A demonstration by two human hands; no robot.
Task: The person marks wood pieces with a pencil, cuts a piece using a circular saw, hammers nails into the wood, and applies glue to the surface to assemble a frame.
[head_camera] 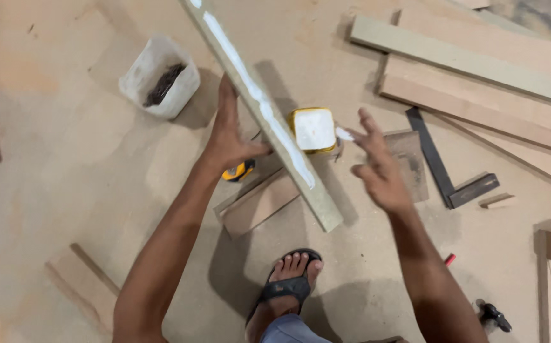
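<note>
My left hand [228, 136] grips a long narrow wooden strip [269, 121] that runs from the top centre down to the lower middle. A white streak of glue lies along the strip's upper face. My right hand [377, 166] hovers to the right of the strip with fingers apart, one fingertip smeared with white glue. Between the hands, behind the strip, sits a yellow tub of white glue [313, 129]. A yellow and black tape measure [238, 171] lies just under my left hand.
A white plastic container of dark nails [160, 77] stands upper left. Long boards [479, 70] lie stacked upper right, with a black try square [447, 171] beside them. Short offcuts [256, 206] lie under the strip. My sandalled foot [291, 279] is at the bottom; a dark tool [495, 314] lower right.
</note>
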